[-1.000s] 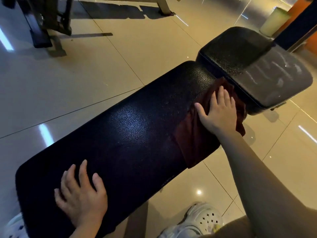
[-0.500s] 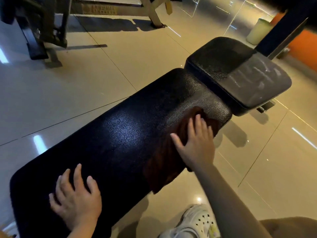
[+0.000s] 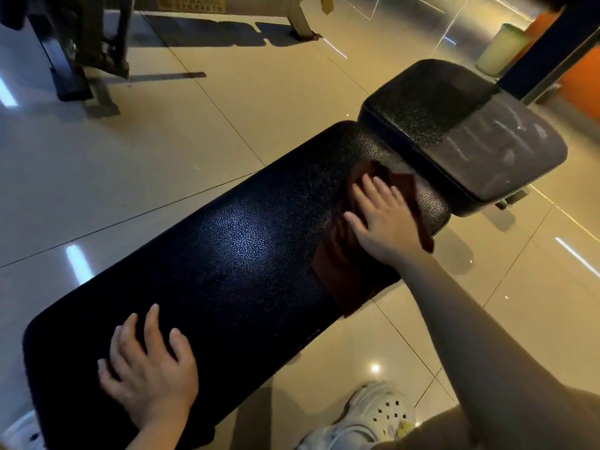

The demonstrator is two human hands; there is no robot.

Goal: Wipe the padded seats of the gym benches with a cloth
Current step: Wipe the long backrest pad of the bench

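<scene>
My right hand (image 3: 384,222), right of centre in the frame, lies flat with fingers straight and slightly spread, pressing a dark reddish-brown cloth (image 3: 344,271) onto the long black padded seat (image 3: 227,254). The cloth sits at the upper-right end of this pad; one corner shows beyond my fingertips near the gap to the next pad, and its lower edge hangs over the pad's near side toward the floor (image 3: 162,151). My right forearm (image 3: 487,336) runs from the wrist down to the lower right corner.

My left hand (image 3: 149,368), at lower left, rests palm-down on the same pad near its lower-left end, fingers spread and relaxed, holding nothing.

The long pad runs diagonally from lower left to right of centre; its textured surface shines near the middle. Just beyond its upper-right end stands a second, shorter black pad (image 3: 464,134), whose far half bears pale smeared streaks.

The floor is glossy beige tile with thin joint lines and reflected light strips. A white perforated shoe (image 3: 373,417) stands on it at the bottom, right of centre. Dark metal equipment frames (image 3: 81,50) occupy the upper left, and a pale cylindrical bin (image 3: 496,50) stands at the upper right beside an orange surface (image 3: 581,76).
</scene>
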